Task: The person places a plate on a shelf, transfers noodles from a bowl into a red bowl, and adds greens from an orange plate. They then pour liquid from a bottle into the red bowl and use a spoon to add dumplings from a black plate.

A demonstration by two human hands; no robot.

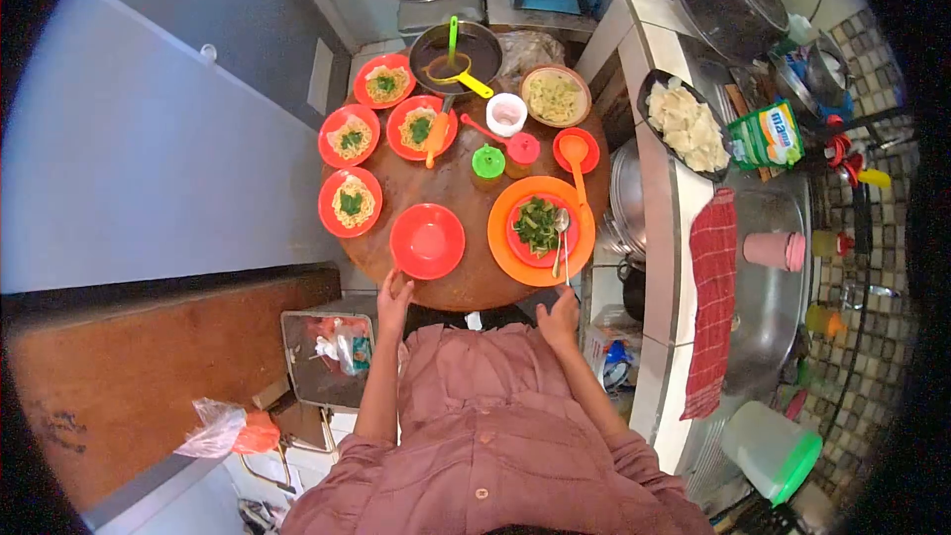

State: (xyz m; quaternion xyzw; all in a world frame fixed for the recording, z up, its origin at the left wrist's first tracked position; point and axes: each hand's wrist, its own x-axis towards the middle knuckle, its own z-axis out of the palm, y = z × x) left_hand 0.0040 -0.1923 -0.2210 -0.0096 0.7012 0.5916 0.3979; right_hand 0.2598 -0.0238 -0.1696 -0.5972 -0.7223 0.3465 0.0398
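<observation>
Red bowl (428, 241), bare table (476, 260) towards orange plate (502, 260), left hand (394, 291) open at edge, right hand (560, 317), grip unclear

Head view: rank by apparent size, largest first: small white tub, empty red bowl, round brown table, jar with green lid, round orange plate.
1. Round brown table
2. Round orange plate
3. Empty red bowl

Small white tub and jar with green lid: smallest, too close to rank.
</observation>
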